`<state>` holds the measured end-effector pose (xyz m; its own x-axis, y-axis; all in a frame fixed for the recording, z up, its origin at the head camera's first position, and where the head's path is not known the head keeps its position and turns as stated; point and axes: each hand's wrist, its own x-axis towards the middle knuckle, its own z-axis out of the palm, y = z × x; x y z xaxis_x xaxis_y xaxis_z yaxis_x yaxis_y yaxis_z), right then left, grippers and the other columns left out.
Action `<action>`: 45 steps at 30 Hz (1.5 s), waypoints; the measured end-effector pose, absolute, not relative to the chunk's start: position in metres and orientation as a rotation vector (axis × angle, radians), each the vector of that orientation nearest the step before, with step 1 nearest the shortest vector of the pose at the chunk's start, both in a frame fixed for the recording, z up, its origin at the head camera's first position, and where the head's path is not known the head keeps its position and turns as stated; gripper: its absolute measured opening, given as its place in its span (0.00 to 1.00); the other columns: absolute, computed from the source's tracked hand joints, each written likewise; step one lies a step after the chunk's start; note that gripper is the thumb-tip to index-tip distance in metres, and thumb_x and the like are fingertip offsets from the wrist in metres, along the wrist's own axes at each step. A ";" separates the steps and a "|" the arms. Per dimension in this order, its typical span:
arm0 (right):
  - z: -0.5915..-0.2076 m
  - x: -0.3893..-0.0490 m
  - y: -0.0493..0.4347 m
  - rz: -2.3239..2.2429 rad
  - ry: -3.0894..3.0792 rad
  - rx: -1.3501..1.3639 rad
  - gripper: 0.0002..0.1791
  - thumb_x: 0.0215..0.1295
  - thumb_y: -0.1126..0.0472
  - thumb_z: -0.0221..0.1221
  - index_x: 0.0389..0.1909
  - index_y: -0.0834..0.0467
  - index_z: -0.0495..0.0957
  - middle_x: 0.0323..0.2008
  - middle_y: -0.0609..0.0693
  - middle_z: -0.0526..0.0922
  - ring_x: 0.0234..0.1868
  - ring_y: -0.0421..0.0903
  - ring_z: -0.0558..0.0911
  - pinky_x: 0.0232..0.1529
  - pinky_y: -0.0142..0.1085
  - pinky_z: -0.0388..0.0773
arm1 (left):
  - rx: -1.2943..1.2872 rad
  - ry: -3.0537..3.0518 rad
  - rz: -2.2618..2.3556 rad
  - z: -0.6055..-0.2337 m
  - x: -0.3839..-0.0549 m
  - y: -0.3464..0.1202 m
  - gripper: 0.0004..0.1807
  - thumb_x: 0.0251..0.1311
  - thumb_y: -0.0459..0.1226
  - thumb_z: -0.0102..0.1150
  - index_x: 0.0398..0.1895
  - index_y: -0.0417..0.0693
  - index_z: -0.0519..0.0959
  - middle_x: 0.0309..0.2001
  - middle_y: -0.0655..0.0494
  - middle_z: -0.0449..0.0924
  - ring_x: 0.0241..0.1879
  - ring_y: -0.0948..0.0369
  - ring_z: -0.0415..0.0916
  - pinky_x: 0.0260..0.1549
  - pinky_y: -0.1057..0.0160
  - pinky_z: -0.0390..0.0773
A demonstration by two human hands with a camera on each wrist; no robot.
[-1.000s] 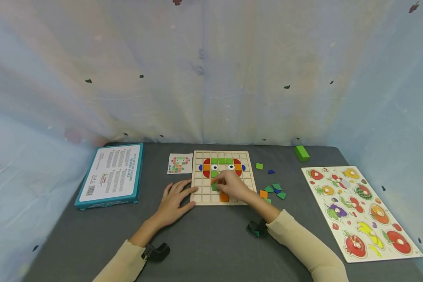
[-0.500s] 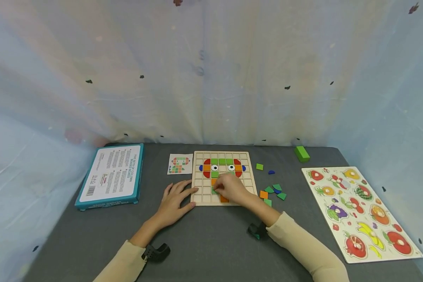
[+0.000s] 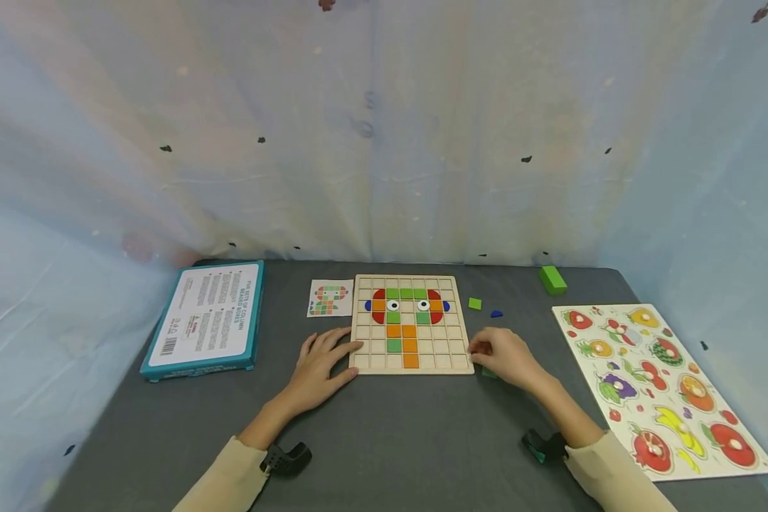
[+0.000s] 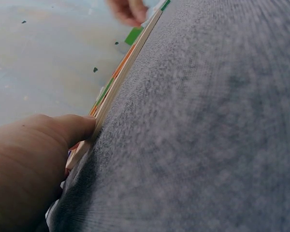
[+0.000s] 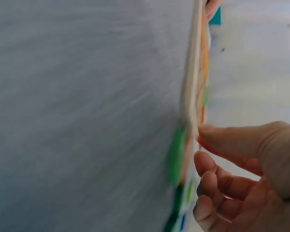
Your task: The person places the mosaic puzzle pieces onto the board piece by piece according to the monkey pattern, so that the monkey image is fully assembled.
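A wooden grid board (image 3: pixel 448 348) lies mid-table, with coloured tiles forming a face and, below it, orange tiles (image 3: pixel 409 345) and a green tile (image 3: pixel 393 345). My left hand (image 3: pixel 320 370) rests at the board's left edge, fingers spread, thumb against its side in the left wrist view. Just off the board's right edge, my right hand (image 3: pixel 505 355) hovers low over the loose pieces and covers most of them; a green piece (image 3: pixel 488 372) peeks out below it. Its fingers are loosely bent, and no piece shows between thumb and fingertips in the right wrist view.
A pattern card (image 3: pixel 330 298) lies left of the board, beside a blue-edged box (image 3: pixel 201 320). Right of the board are a lime square tile (image 3: pixel 475 304) and a blue half-round piece (image 3: pixel 496 313). Farther right are a green block (image 3: pixel 553 280) and a fruit puzzle board (image 3: pixel 662 391).
My right hand has left the green tile in the board below the orange one and moved right to the loose pieces. My left hand has stayed at the board's edge.
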<state>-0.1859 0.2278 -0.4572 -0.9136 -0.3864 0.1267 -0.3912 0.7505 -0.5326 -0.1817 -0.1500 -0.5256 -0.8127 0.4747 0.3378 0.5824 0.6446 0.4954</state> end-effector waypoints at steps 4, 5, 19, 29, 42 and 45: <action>-0.464 -0.172 0.249 0.921 -2.967 0.574 0.06 0.58 0.66 0.70 0.33 0.58 0.82 0.23 0.42 0.74 0.22 0.37 0.68 0.24 0.33 0.67 | -0.861 -2.679 -0.913 -0.525 -0.182 -0.149 0.28 0.67 0.50 0.62 0.69 0.55 0.74 0.73 0.47 0.62 0.72 0.47 0.56 0.68 0.33 0.42; -0.465 -0.169 0.252 0.921 -2.971 0.556 0.06 0.58 0.65 0.70 0.34 0.58 0.82 0.22 0.42 0.73 0.21 0.37 0.68 0.24 0.33 0.67 | -0.858 -2.678 -0.914 -0.524 -0.182 -0.149 0.28 0.67 0.49 0.62 0.69 0.55 0.74 0.73 0.47 0.63 0.72 0.47 0.56 0.68 0.33 0.42; -0.469 -0.149 0.244 0.840 -2.978 0.542 0.11 0.59 0.62 0.71 0.26 0.54 0.76 0.22 0.42 0.70 0.21 0.36 0.67 0.23 0.32 0.66 | -0.861 -2.693 -0.903 -0.523 -0.181 -0.148 0.28 0.67 0.50 0.61 0.69 0.55 0.74 0.73 0.47 0.63 0.72 0.48 0.56 0.68 0.33 0.43; -0.457 -0.134 0.222 0.971 -3.076 0.686 0.15 0.50 0.70 0.74 0.34 0.60 0.78 0.27 0.47 0.71 0.28 0.40 0.68 0.29 0.34 0.69 | -0.855 -2.700 -0.905 -0.524 -0.181 -0.148 0.29 0.67 0.51 0.61 0.69 0.55 0.74 0.73 0.47 0.62 0.73 0.47 0.56 0.68 0.33 0.42; -0.465 -0.154 0.158 1.520 -2.851 0.919 0.08 0.62 0.70 0.67 0.42 0.64 0.84 0.37 0.52 0.85 0.32 0.39 0.78 0.33 0.32 0.79 | -0.861 -2.703 -0.904 -0.523 -0.181 -0.148 0.28 0.68 0.50 0.60 0.69 0.54 0.74 0.73 0.47 0.63 0.72 0.47 0.56 0.68 0.33 0.43; -0.464 -0.166 0.140 1.527 -2.769 0.860 0.12 0.62 0.73 0.65 0.47 0.67 0.82 0.40 0.56 0.85 0.36 0.44 0.81 0.36 0.33 0.81 | -0.858 -2.703 -0.906 -0.523 -0.180 -0.148 0.28 0.68 0.50 0.60 0.69 0.54 0.74 0.73 0.46 0.63 0.72 0.47 0.56 0.68 0.33 0.43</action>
